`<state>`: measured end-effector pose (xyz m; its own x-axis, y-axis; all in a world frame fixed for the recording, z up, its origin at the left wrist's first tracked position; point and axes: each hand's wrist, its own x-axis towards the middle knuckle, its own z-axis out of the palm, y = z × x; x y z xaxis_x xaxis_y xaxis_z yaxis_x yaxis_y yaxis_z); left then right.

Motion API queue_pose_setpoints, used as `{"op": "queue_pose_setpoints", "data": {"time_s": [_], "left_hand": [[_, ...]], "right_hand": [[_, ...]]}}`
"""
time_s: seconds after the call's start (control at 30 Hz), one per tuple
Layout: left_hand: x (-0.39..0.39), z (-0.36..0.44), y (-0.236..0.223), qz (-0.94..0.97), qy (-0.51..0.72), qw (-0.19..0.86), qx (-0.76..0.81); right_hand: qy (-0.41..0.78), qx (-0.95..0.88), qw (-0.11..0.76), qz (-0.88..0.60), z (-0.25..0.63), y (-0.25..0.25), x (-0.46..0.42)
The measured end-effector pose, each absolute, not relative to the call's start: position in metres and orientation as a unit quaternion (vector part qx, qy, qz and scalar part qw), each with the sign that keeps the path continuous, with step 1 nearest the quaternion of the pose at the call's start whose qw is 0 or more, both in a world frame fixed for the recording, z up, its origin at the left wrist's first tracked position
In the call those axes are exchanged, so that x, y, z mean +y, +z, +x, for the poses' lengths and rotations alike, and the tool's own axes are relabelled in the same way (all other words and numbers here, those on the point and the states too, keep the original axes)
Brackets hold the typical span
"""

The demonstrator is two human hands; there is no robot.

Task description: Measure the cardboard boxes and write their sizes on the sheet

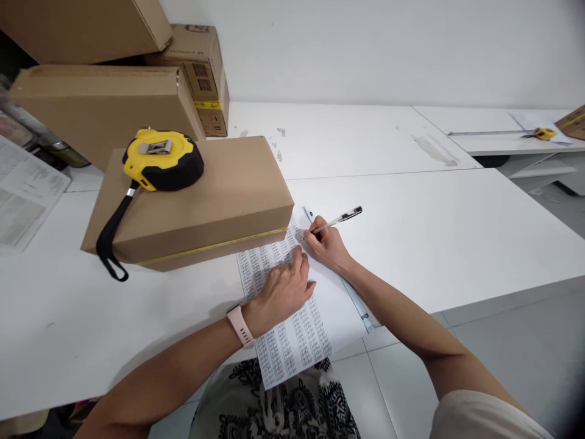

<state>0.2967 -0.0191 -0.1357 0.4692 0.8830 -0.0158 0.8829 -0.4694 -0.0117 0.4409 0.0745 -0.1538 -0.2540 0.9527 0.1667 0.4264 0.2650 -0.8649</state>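
My right hand [328,246] is closed around a pen [340,218] with a clear barrel and black cap end, its tip down at the upper part of a sheet of paper [295,347]. Columns of small handwriting cover much of that sheet. Fingers stretched out, my left hand [284,285] lies on the paper and presses it to the table. Under the sheet, a second item with a blue printed edge [361,305] shows on the right. A cardboard box [219,195] stands just left of the writing and covers the sheet's top left. On the box rests a yellow and black tape measure [162,160] with a wrist strap.
More cardboard boxes [114,100] are stacked at the back left. A printed sheet [27,195] lies at the left edge. At the far right, another tape measure [543,133] with its blade drawn out lies on the white table [434,244], near another box [573,122].
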Motion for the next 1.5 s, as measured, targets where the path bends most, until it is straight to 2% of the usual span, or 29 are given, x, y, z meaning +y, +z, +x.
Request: {"op": "queue_pose_setpoints", "data": {"time_s": [1.5], "left_hand": [[-0.0176, 0.2955, -0.1332, -0.857, 0.013, -0.022, -0.514]], "right_hand": [[0.350, -0.700, 0.369, -0.501, 0.4411, -0.1528, 0.0753]]}}
